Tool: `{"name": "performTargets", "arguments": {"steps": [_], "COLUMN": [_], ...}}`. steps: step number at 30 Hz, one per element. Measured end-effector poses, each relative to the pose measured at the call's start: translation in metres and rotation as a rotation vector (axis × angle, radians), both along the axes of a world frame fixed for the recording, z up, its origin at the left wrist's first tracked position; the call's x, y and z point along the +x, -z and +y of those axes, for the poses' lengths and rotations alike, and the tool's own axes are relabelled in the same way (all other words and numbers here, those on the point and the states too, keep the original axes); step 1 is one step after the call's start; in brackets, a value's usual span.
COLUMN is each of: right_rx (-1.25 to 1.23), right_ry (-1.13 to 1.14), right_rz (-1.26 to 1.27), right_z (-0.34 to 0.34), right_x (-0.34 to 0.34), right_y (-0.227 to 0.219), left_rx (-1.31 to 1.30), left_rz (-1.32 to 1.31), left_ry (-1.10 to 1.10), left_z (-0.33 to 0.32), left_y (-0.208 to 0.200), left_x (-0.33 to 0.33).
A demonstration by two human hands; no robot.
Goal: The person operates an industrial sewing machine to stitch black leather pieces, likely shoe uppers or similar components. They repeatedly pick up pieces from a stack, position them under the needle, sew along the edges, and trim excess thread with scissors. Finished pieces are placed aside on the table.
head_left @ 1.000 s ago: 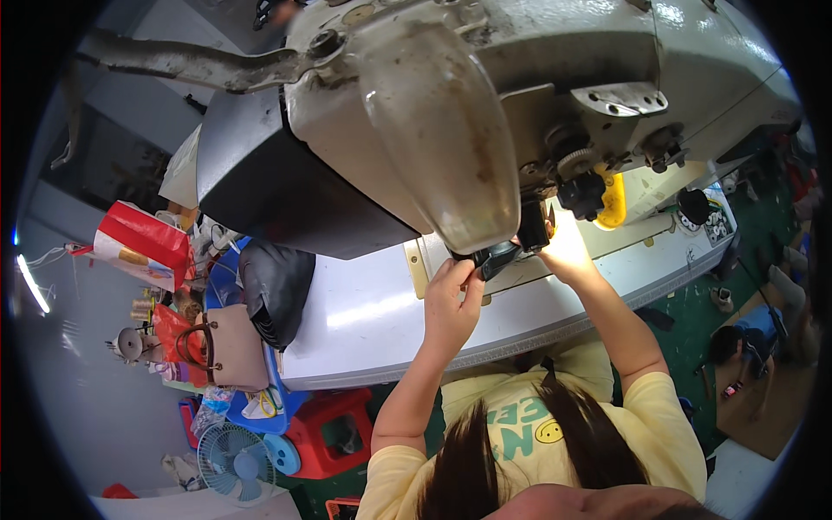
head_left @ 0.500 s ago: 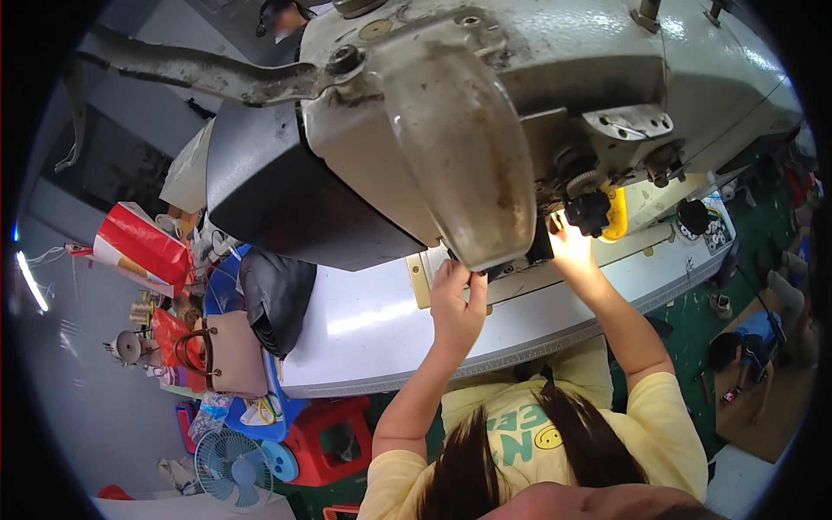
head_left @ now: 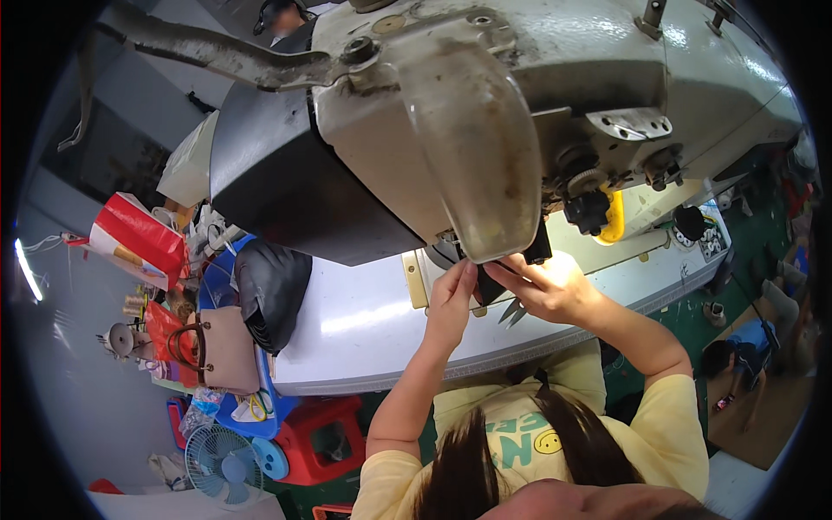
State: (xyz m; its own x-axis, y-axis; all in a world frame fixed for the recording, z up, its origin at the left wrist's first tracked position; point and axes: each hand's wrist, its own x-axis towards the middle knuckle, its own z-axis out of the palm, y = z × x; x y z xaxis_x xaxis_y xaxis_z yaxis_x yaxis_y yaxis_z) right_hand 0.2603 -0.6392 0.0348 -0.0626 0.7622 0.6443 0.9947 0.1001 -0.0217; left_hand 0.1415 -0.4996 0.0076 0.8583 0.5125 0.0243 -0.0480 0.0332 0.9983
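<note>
Under the needle area of a large industrial sewing machine (head_left: 373, 173), a small dark piece of material (head_left: 492, 289) lies between my hands. My left hand (head_left: 451, 299) pinches its left edge between thumb and fingers. My right hand (head_left: 559, 288) is at its right side, with fingertips reaching to it below the clear guard (head_left: 485, 165). Grey pointed blades, like those of thread snips (head_left: 514, 313), stick out beneath my right palm; their handle is hidden in the hand. The guard and machine head cover the needle and some fingertips.
The white table (head_left: 355, 334) carries a black folded bundle (head_left: 273, 290) at left. Beyond it are a pink handbag (head_left: 230, 347), a red stool (head_left: 322, 442) and a blue fan (head_left: 227, 466). A parts tray (head_left: 712, 238) sits at right; another person (head_left: 745, 347) is low on the floor.
My right hand has come back leftward from beside the yellow part to the dark piece, with the snips' blades now showing under it. My left hand stays near the guard, slightly lower.
</note>
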Motion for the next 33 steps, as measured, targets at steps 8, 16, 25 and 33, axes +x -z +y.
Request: {"name": "performTargets", "arguments": {"steps": [8, 16, 25, 33], "right_rx": [0.0, 0.049, 0.051, 0.029], "right_ry": [-0.043, -0.003, 0.055, 0.066], "right_rz": [0.181, 0.162, 0.077, 0.098], "right_z": [-0.001, 0.005, 0.005, 0.01], "right_x": [0.001, 0.0, -0.001, 0.007], "right_y": [0.002, 0.002, 0.003, -0.004], "left_rx": [0.074, 0.161, 0.28, 0.525], "left_rz": [-0.044, -0.071, -0.013, -0.014], "left_ry": [-0.153, -0.232, -0.237, -0.289], "left_z": [-0.015, -0.015, -0.023, -0.017], "left_y": [-0.003, 0.001, -0.01, -0.004], "left_x": [0.006, 0.011, 0.002, 0.007]}}
